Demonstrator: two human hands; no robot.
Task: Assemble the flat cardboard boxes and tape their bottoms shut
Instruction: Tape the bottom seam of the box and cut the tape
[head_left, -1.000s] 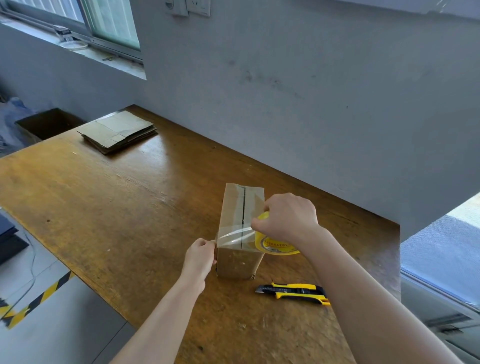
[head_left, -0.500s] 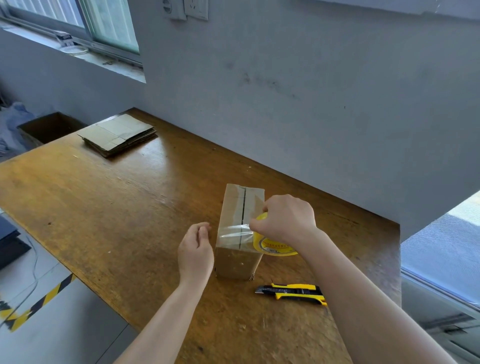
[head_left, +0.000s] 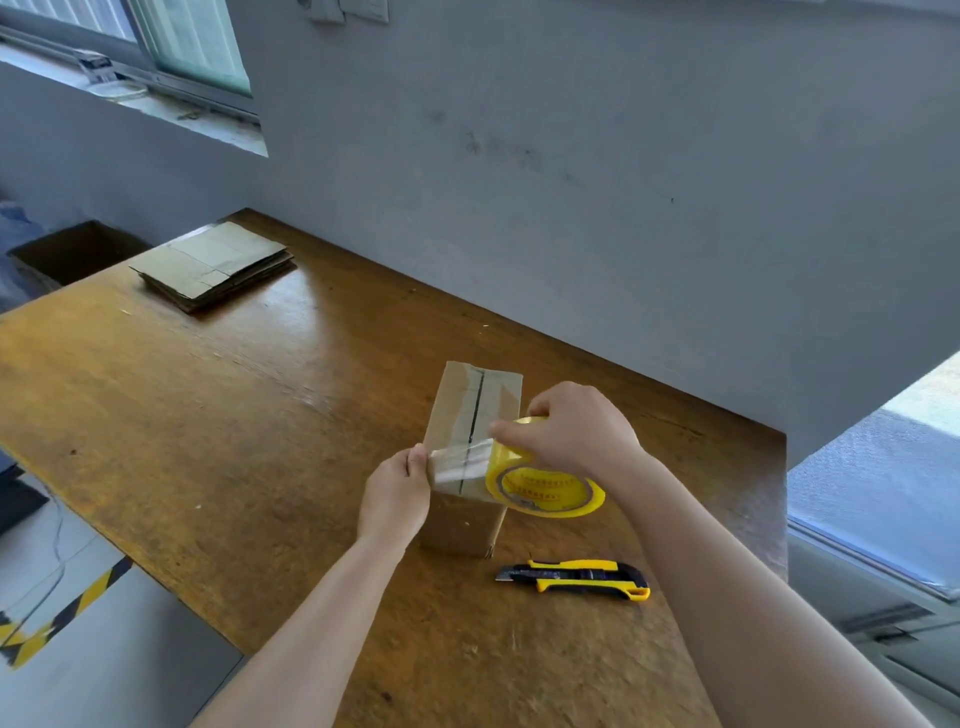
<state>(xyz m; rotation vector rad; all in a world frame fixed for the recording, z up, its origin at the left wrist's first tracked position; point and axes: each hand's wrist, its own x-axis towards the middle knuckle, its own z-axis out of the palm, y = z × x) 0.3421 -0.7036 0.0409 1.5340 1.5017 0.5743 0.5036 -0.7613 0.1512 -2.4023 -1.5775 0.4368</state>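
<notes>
One small box (head_left: 462, 519) is already folded up and stands near the front of the table (head_left: 208, 415) with its closed flaps facing up. A dark line runs down the middle where the two flaps meet. A strip of clear tape (head_left: 457, 461) goes across that line at the near end, and it is still joined to the tape roll (head_left: 543, 486). The left hand (head_left: 397, 493) has its fingers curled and pinches the loose end of the tape against the left top edge of the box. The right hand (head_left: 576, 431) has its fingers curled round the yellow roll and holds it just at the right edge of the box. I think this box is only partly taped, because most of the dark line has no tape on it. The strip also needs cutting, and the yellow knife (head_left: 574, 578) lies on the table just beside the box. A stack of flat boxes (head_left: 215, 265) waits at the far left corner, so a lot of work is left. The flaps hide what is inside the small box. An open brown box (head_left: 72, 252) sits past the table's left end, and it is too dark inside to tell what it holds.
</notes>
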